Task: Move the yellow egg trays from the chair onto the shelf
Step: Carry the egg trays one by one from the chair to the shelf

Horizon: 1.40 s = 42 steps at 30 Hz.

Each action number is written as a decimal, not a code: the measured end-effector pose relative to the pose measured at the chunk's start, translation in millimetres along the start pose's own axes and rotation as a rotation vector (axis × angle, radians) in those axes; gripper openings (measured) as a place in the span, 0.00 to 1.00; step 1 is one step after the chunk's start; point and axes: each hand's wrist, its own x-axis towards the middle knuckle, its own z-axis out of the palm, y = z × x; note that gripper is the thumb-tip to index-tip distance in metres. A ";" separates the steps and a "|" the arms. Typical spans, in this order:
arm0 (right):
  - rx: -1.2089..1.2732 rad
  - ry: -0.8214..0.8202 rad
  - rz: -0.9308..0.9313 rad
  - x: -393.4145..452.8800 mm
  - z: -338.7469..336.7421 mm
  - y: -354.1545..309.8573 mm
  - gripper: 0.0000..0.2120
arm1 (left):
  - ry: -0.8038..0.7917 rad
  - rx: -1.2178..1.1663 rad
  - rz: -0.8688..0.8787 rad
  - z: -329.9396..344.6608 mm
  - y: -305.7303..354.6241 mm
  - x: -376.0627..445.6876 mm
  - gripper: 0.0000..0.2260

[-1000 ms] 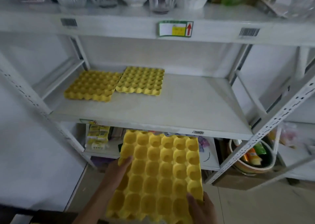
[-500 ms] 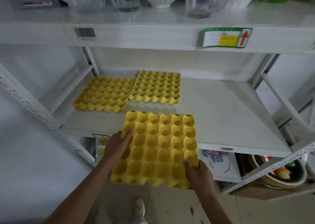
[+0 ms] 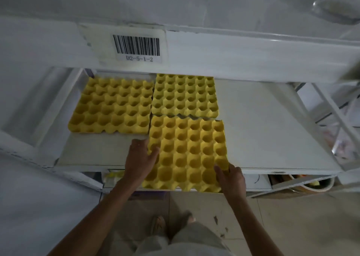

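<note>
Two yellow egg trays lie side by side at the back of the white shelf (image 3: 263,135): one at the left (image 3: 113,107), one to its right (image 3: 185,96). A third yellow egg tray (image 3: 187,150) sits in front of the right one, its far edge touching that tray and its near edge hanging over the shelf's front lip. My left hand (image 3: 140,158) grips the third tray's left edge with the thumb in a cup. My right hand (image 3: 230,178) holds its near right corner. The chair is out of view.
The upper shelf's front beam (image 3: 233,53) with a barcode label (image 3: 137,46) overhangs the back of the shelf. Slanted white braces stand at the left (image 3: 48,107) and right (image 3: 331,107). A lower shelf holds a bowl (image 3: 303,183) and small items. My feet are on the floor below.
Both hands have carried the third tray forward and up from below the shelf edge onto the shelf, up against the right rear tray. My head has moved closer and looks more steeply down.
</note>
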 end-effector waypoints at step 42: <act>-0.597 -0.862 -1.635 -150.6 6.9 86.7 0.35 | 0.458 0.133 -1.046 144.0 48.8 -476.6 0.26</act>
